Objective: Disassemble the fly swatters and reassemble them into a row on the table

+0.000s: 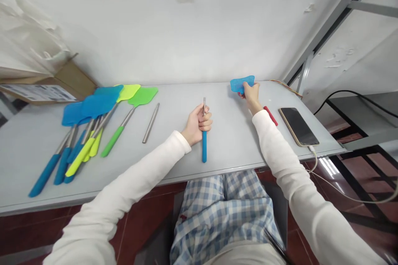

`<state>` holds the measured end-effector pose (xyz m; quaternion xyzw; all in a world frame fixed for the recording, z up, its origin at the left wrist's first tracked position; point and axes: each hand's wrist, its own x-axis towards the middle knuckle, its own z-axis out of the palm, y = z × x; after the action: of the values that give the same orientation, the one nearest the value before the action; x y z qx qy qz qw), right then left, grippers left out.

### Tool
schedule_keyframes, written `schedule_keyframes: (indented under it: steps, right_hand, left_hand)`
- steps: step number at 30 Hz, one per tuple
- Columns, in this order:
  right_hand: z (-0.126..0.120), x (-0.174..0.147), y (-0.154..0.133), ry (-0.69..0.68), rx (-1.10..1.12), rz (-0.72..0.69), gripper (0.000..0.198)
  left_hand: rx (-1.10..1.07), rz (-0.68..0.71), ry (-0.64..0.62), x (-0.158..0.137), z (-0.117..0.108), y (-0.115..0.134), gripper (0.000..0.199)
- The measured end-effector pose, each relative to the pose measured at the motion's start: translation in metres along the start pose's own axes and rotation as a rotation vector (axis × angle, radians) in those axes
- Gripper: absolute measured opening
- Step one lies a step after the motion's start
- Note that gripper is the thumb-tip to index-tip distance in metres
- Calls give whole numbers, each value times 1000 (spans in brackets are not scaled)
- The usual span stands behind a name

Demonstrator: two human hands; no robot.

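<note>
My left hand (195,125) is closed around a fly swatter handle (204,149) with a blue grip and a short metal rod, held upright near the middle of the table. At the back right, my right hand (252,97) grips a blue fly swatter head (236,85) that is apart from the handle. By my right wrist lies a red-handled tool (270,116), partly hidden by my hand and sleeve. A loose metal rod (151,123) rests left of my left hand. Beyond it is a green fly swatter (113,140) with its head attached.
Several blue and yellow-green fly swatters (101,101) lie overlapped on the left of the grey table (174,169). A cardboard box (73,78) stands behind them. On the right lies a phone (299,126) with a white cable (315,159). A white wall bounds the back.
</note>
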<state>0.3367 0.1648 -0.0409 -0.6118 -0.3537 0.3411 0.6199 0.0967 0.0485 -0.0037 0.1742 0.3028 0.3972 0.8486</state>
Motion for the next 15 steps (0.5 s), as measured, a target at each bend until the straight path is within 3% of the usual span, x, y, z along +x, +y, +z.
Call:
schedule_keyframes:
  steps: [2, 4, 11, 15]
  right_hand:
    - [-9, 0, -2, 172, -174, -70, 28]
    - [-16, 0, -4, 258, -348, -147, 27]
    - [-20, 3, 0, 218, -651, -158, 31]
    - [-26, 0, -4, 289, -887, -196, 39]
  left_hand:
    - [-20, -43, -44, 3, 1, -1, 50]
    - [-38, -75, -69, 7, 5, 0, 60]
    - [-11, -172, -87, 15, 13, 8, 66]
    - [-18, -199, -102, 16, 12, 15, 69]
